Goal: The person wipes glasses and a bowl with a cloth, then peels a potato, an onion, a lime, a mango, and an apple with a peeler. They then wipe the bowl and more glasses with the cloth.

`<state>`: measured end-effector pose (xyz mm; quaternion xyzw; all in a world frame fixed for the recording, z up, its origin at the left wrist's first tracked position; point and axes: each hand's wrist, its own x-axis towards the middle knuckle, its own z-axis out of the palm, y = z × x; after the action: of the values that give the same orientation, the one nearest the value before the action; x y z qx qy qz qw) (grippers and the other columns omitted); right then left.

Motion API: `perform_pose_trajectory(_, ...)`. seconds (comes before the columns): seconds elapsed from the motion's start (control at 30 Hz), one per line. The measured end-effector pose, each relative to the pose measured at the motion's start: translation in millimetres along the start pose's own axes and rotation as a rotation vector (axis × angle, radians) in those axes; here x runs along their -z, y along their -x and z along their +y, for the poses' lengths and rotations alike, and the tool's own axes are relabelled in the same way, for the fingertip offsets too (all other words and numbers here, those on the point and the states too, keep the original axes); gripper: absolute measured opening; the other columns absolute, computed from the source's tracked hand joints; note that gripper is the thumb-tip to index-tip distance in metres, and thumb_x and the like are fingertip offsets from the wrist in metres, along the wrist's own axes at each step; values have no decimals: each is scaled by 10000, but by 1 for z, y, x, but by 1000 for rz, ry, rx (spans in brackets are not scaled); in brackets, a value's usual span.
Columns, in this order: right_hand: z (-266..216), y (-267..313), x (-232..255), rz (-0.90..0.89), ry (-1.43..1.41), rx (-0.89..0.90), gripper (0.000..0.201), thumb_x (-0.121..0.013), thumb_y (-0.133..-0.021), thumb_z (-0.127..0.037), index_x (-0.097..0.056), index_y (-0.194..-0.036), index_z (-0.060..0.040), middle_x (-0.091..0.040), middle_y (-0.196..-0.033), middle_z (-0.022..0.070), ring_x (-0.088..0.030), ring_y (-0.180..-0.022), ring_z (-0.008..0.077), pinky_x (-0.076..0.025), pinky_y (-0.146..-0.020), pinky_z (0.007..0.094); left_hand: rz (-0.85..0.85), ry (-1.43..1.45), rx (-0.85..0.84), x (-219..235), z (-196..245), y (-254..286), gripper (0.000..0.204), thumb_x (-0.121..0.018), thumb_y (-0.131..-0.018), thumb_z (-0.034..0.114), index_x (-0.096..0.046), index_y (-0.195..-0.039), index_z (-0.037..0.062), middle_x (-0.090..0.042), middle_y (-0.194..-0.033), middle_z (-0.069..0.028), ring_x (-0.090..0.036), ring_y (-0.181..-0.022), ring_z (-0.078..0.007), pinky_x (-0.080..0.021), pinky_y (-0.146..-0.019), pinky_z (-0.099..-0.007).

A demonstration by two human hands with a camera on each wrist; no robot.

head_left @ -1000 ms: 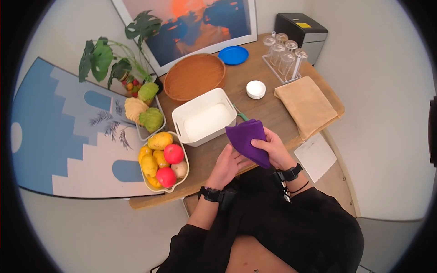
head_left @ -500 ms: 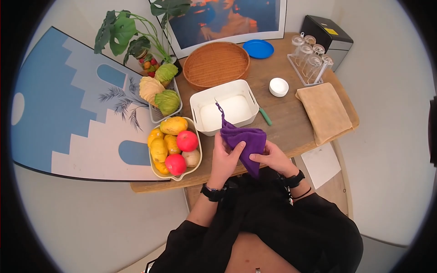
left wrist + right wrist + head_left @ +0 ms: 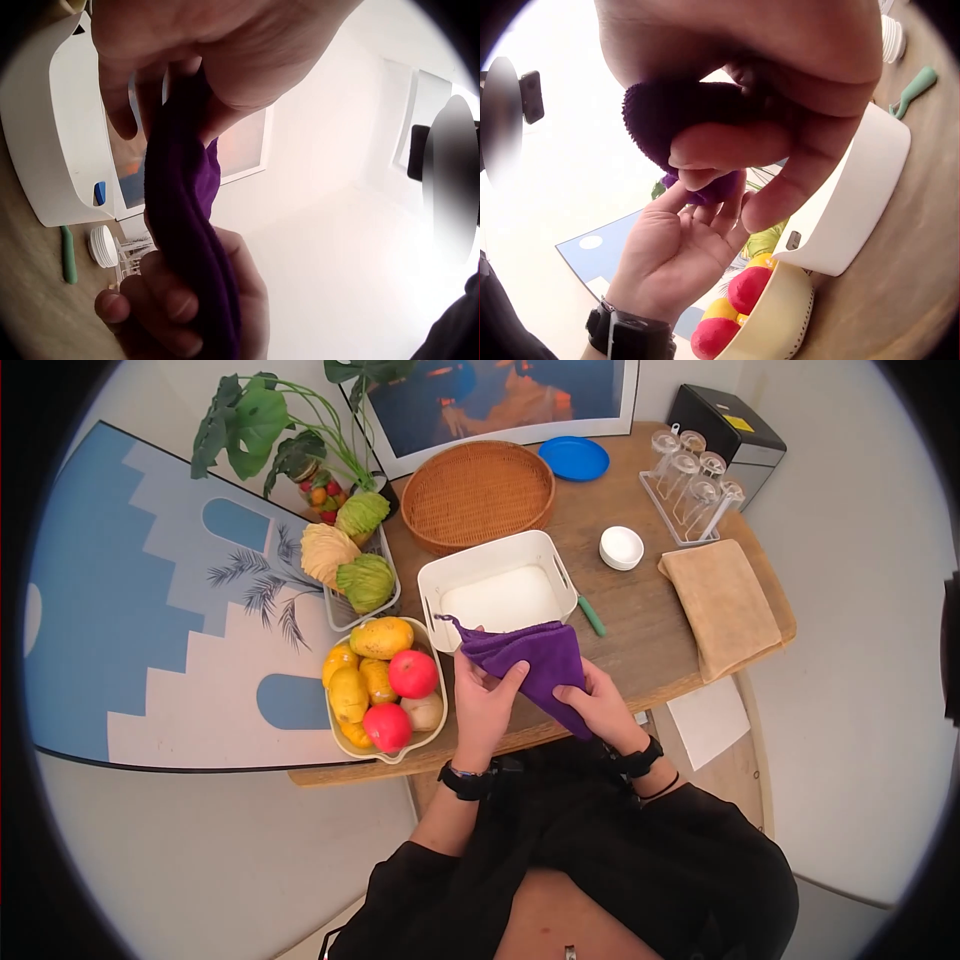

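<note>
A folded purple cloth (image 3: 540, 660) with a thin cord loop at its upper left corner is held up at the table's front edge. My left hand (image 3: 482, 705) pinches its left part, thumb on the near face. My right hand (image 3: 608, 712) grips the lower right part, the thumb likewise in front. In the left wrist view the cloth (image 3: 176, 180) is seen edge-on, its layers running between both hands. The right wrist view shows right fingers (image 3: 735, 146) curled round the cloth's thick edge. Just beyond is a white basin (image 3: 500, 585), partly overlapped by the cloth.
A green-handled tool (image 3: 592, 616) lies right of the basin. Left stand a cream basket (image 3: 442, 705) of potatoes and red produce and a grey basket (image 3: 393, 575) of leafy heads. Behind are a wicker tray (image 3: 480, 500), blue plate (image 3: 574, 458), white bowls (image 3: 621, 548), glasses (image 3: 700, 478); right, a tan folded cloth (image 3: 722, 610).
The left hand, earlier loose beside the cloth, now pinches it. The cloth has been spread wider, its corded corner lowered leftward over the basin's front rim. The head view has shifted.
</note>
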<state>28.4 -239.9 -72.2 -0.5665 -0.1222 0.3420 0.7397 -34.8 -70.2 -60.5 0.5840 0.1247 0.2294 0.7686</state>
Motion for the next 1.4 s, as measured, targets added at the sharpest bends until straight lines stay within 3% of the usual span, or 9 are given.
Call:
perform_pose_trajectory(0.17, -4, -3, -4, -27, -13, -103, 347, -622, -981, -87, -575, -1312, 6, -683, -1101, 23, -636, -945, 74, -528, -829, 253, -33, -20, 83, 7, -4, -5, 782, -759, -867, 5, -263, -1471, 7, -557, -1312, -164, -593, -1203, -227, -503, -1020, -368)
perform_pose_trajectory(0.4, 4, -7, 4, -47, 59, -49, 378, -647, -980, -103, -557, -1331, 5, -684, -1113, 30, -639, -951, 73, -534, -832, 254, -143, 23, 82, 7, -17, -7, 1143, -742, -854, -37, 134, -1579, 85, -459, -1409, -213, -529, -1290, -270, -487, -1057, -415)
perform_pose_trajectory(0.77, -4, -13, 27, 81, 18, 57, 365, -696, -912, -33, -578, -1254, 13, -674, -998, 44, -613, -743, 97, -523, -673, 232, 173, -21, -113, 13, 6, -14, 993, -740, -858, -46, -62, -1581, 25, -484, -1380, -168, -588, -1167, -223, -494, -1021, -345)
perform_pose_trajectory(1.03, 3, -14, -3, -4, -521, 259, 441, -586, -1025, -265, -474, -1395, -54, -590, -1330, 89, -586, -1175, 205, -512, -944, 421, 113, 487, 201, -3, 13, -4, 708, -674, -932, -17, -283, -1513, 84, -601, -1215, -109, -624, -1072, -161, -540, -891, -294)
perform_pose_trajectory(1.17, 10, -18, -18, -103, -471, 204, 450, -561, -1039, -299, -454, -1415, -76, -570, -1356, 76, -544, -1280, 230, -482, -1031, 484, -81, 291, 300, -6, -2, 3, 599, -616, -965, 1, -322, -1484, 57, -545, -1334, -143, -607, -1181, -244, -564, -950, -395)
perform_pose_trajectory(1.23, 7, -23, -18, 117, -505, 39, 437, -615, -1009, -172, -469, -1407, -63, -589, -1299, 65, -580, -1200, 196, -480, -1024, 383, -212, 215, 385, -3, -9, 3, 627, -649, -959, 43, -309, -1486, 48, -646, -1153, -136, -684, -988, -222, -601, -796, -356)
perform_pose_trajectory(1.27, 3, -26, -17, 160, -515, 74, 411, -621, -989, -103, -498, -1378, -54, -602, -1258, 49, -596, -1159, 174, -490, -991, 336, -220, 213, 389, 1, -6, 4, 627, -649, -959, 43, -309, -1486, 48, -646, -1153, -136, -684, -988, -222, -601, -796, -356)
perform_pose_trajectory(1.37, -3, -27, -9, 235, -440, 194, 376, -626, -956, -57, -548, -1323, -35, -629, -1214, 49, -611, -1106, 167, -497, -957, 324, -127, -295, 487, 10, 9, 2, 643, -687, -952, 123, -311, -1466, 32, -620, -648, -23, -580, -537, -108, -466, -488, -248)
perform_pose_trajectory(1.4, -1, -26, -3, 246, -437, 199, 376, -626, -956, -57, -548, -1323, -35, -629, -1214, 49, -611, -1106, 167, -497, -957, 324, -100, -343, 397, 18, 4, 0, 646, -687, -951, 141, -316, -1467, 26, -626, -655, -27, -583, -565, -101, -472, -539, -238)
